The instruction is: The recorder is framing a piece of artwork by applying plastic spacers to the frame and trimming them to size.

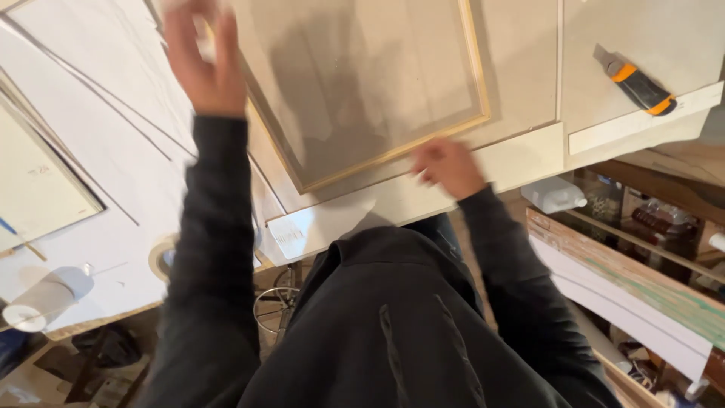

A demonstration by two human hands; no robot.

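- Frame (377,91), thin gold-edged, lies flat on the counter (521,60), tilted to its near edge.
- Right hand (445,166) rests at the near rim beside the frame's lower corner; fingers curled, blurred, whether it grips anything cannot be told.
- Left hand (204,60) is raised above the far-left corner, fingers spread, holding nothing.
- Steadying both opposite corners before shifting looks advisable.
- Keep clear of the utility knife (634,83).
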